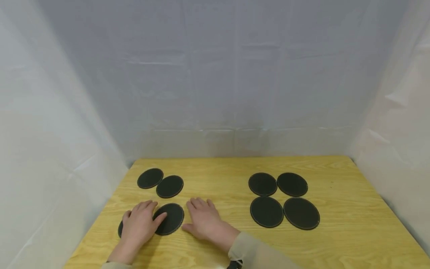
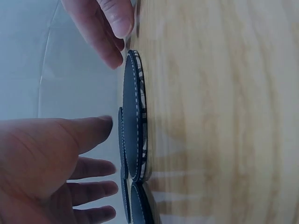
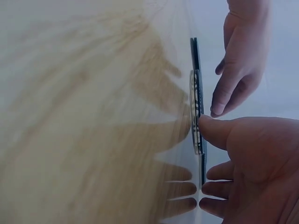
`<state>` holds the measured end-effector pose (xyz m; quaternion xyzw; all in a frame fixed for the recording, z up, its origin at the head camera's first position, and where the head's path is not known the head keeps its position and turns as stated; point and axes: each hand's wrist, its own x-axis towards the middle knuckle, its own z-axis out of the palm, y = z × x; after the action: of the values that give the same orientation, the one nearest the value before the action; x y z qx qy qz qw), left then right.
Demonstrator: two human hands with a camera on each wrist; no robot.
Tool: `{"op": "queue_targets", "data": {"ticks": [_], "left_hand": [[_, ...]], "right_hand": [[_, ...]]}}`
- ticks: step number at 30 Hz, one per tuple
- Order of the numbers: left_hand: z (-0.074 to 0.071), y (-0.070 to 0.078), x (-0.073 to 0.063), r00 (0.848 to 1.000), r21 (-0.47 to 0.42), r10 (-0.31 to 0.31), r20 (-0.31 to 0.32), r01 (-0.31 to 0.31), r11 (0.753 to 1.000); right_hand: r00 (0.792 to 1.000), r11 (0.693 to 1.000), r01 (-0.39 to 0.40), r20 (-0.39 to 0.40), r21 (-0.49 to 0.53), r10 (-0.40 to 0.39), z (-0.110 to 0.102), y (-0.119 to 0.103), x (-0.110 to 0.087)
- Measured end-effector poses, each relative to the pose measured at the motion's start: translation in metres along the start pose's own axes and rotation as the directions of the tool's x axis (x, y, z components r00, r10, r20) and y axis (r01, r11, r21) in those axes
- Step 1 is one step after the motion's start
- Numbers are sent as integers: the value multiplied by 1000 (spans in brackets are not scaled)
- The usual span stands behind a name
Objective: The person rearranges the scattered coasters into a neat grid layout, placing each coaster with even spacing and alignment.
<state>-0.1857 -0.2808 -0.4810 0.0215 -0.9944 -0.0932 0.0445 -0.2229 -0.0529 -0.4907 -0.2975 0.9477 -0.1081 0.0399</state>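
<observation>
Round black coasters with stitched rims lie flat on the wooden table. My left hand point(image 1: 139, 224) is spread over the front-left coaster point(image 1: 120, 228), hiding most of it. Its thumb reaches over the edge of the neighbouring coaster point(image 1: 173, 220); contact is unclear. Just right of that coaster is my right hand point(image 1: 205, 222), palm down with fingers extended. In the left wrist view, the left hand's fingers point(image 2: 96, 189) are loosely straight beside a coaster point(image 2: 131, 116) with a patterned edge. The right wrist view shows the right thumb close to a coaster's edge point(image 3: 196, 112). Neither hand grips anything.
Two more coasters, one at the far left point(image 1: 150, 178) and one beside it point(image 1: 170, 186), lie behind the hands. On the right, several coasters point(image 1: 267, 212) form a close two-by-two group. Pale sheeting point(image 1: 215, 93) stands behind and beside the wooden table point(image 1: 349, 231).
</observation>
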Motion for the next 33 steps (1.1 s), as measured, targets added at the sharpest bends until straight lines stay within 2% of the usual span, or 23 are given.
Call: {"op": "queue_targets", "data": {"ticks": [13, 23, 33], "left_hand": [[-4, -2, 5, 995, -16, -25, 98, 26, 1000], [-5, -7, 5, 994, -24, -23, 110, 25, 999], [-10, -8, 4, 990, -41, -15, 137, 21, 999]], "right_hand": [[1000, 1000, 19, -9, -18, -19, 2, -5, 6], [999, 999, 30, -33, -20, -30, 6, -10, 9], [999, 999, 40, -25, -21, -41, 6, -15, 9]]}}
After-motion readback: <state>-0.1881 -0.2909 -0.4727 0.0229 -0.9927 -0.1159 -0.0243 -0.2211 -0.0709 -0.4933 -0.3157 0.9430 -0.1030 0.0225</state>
